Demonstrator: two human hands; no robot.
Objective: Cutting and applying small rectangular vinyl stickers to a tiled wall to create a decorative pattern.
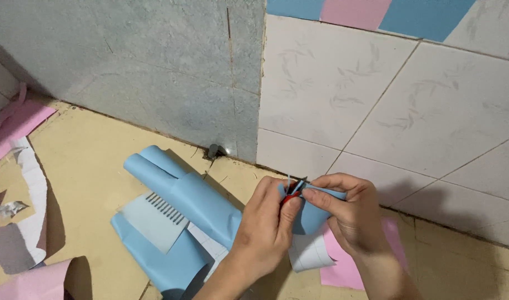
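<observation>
Light-blue adhesive paper piece (315, 214) pinched in right hand (351, 214), near centre; left hand (265, 228) closed on small red-handled cutter (292, 195) at its top edge. Cutting under way; light-blue paper roll (182, 194) and comb-slit blue strip (154, 219) lying left, pink and blue squares (371, 14) already stuck on white tiled wall (376, 100).

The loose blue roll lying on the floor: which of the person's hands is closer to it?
Left. The left hand is right beside the blue roll; the right hand is beyond it, farther away.

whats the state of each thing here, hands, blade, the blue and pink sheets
left hand: closed on a red-handled cutter
right hand: pinching a small blue piece
cutter blade: out, at the blue piece's top edge
blue roll: partly unrolled on the floor
comb-cut blue sheet: flat, slits along one edge
pink sheet: flat under the hands
</observation>
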